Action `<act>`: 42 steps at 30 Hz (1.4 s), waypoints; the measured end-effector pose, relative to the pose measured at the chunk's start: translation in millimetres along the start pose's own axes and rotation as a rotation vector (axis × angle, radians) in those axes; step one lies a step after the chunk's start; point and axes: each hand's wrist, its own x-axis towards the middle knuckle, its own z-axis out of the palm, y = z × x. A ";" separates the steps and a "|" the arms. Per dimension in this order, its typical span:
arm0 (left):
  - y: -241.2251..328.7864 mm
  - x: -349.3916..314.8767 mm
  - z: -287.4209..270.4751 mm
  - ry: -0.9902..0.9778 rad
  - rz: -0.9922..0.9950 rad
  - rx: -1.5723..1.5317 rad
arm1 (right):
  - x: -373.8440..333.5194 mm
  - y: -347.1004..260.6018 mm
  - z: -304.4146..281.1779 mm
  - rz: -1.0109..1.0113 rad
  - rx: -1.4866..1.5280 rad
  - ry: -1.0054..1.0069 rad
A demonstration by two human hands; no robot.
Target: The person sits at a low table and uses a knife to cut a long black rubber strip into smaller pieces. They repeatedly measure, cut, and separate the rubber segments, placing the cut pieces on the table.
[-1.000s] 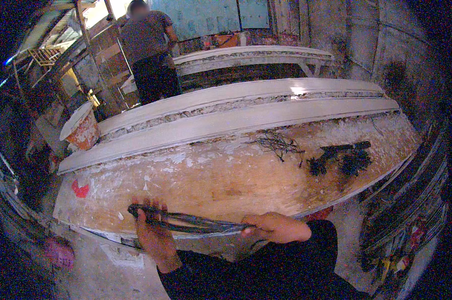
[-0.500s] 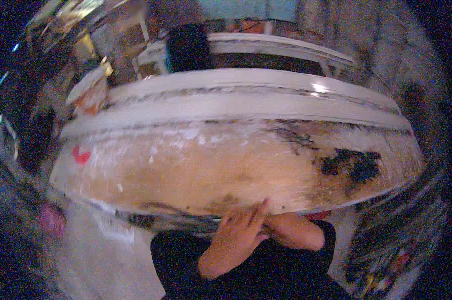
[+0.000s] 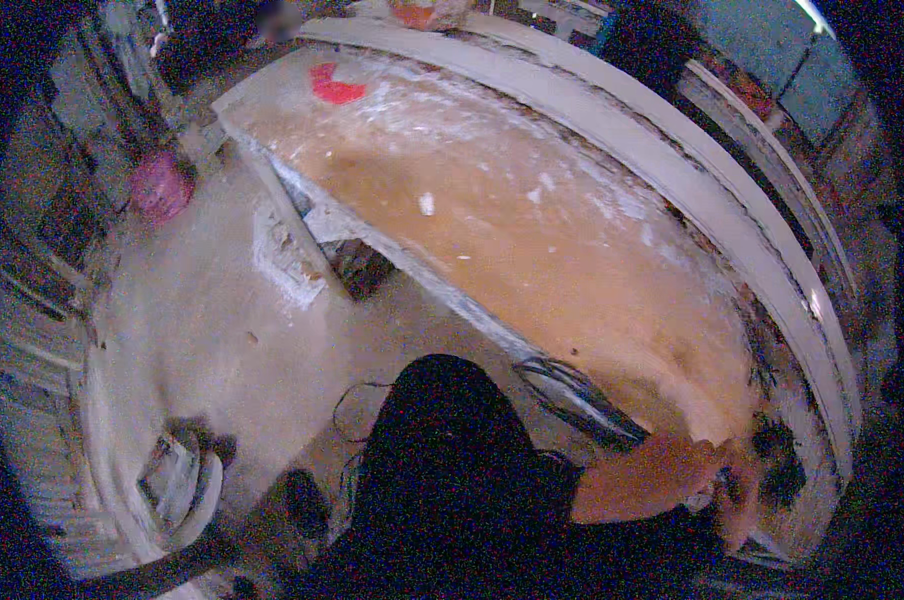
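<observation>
My left hand point(image 3: 707, 458) and my right hand point(image 3: 740, 505) are close together at the front edge of the work table point(image 3: 532, 270), low on the right. The left forearm reaches across to the right hand. Their fingers are dim and blurred, and whether anything is between them cannot be made out. A bundle of dark cables point(image 3: 577, 398) hangs along the table edge beside my left forearm. Just past the hands lies a black clump point(image 3: 777, 460) on the worn, white-dusted tabletop.
A red curved piece point(image 3: 337, 86) lies at the table's far left end. A pale raised ledge point(image 3: 672, 165) runs along its back. On the floor stand a pink round bundle point(image 3: 162, 187) and, low left, a pale curved object point(image 3: 187, 490). My black-clothed knee point(image 3: 452, 410) is below the table edge.
The view has swung left, so the table now runs diagonally and more floor shows. My hands, still close together, appear farther right in the picture.
</observation>
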 end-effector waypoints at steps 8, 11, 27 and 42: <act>11.7 5.5 -16.8 -0.074 -0.073 0.287 | 5.9 -34.9 -9.1 0.068 0.181 -0.003; 12.5 -2.6 -22.9 0.214 0.098 0.446 | 6.4 -63.5 -14.1 0.131 0.179 -0.006; 20.3 -35.7 -64.6 0.161 0.054 0.144 | 14.1 -94.5 -1.7 -0.110 0.807 0.188; 22.8 -33.6 -90.2 0.130 -0.062 0.045 | 19.7 -115.6 66.7 -0.177 1.036 0.024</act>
